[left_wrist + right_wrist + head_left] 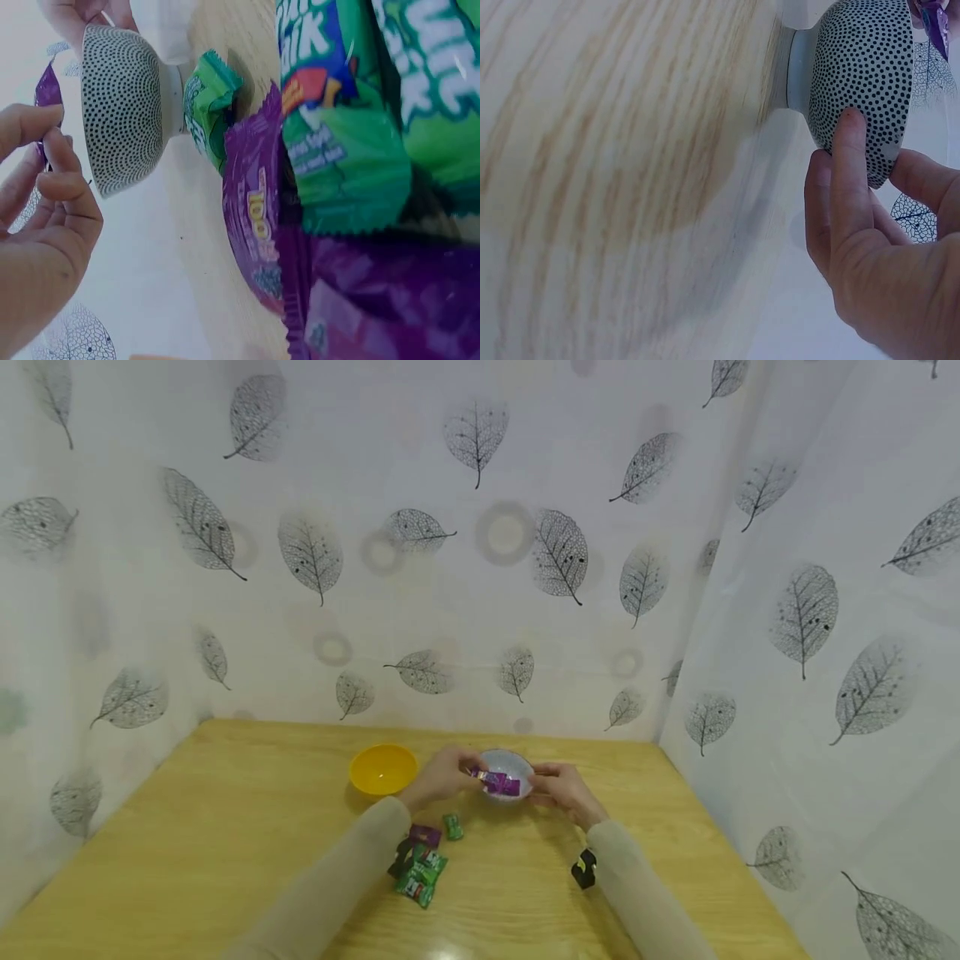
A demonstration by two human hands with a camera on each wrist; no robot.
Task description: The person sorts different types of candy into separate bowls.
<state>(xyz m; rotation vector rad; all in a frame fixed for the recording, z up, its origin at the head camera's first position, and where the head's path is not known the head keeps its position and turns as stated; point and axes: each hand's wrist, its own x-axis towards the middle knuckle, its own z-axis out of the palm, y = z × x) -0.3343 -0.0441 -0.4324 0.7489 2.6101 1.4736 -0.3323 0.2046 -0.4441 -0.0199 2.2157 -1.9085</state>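
Where the head view looks down on the counter (225, 818), the left hand (441, 774) pinches 1 end of a purple packet (501, 783) between thumb and fingers, so that its free length lies over the mouth of a dotted bowl (517, 762). That end grip probably keeps the knuckles clear of the bowl. The right hand (564, 789) holds the bowl at its right side, likely so that it does not slide. A yellow bowl (375, 758) stands to the left, beside the left arm. Nearer the person, 1 small green packet (453, 826) lies just apart from a purple wrapper (425, 836) and a loose heap of green packets (422, 875), a spot that seems handy for the left hand.

In the left wrist view, turned on its side, the left thumb and fingers press together on the purple packet, which is held above the bowl's rim. At least 2 large green packets crowd the near side.

In the right wrist view, the thumb is at the rim and the fingers brace the dotted outer wall, with the index laid flat along it. The bowl's foot (801, 71) rests on the counter, so the grip appears to steady rather than lift.
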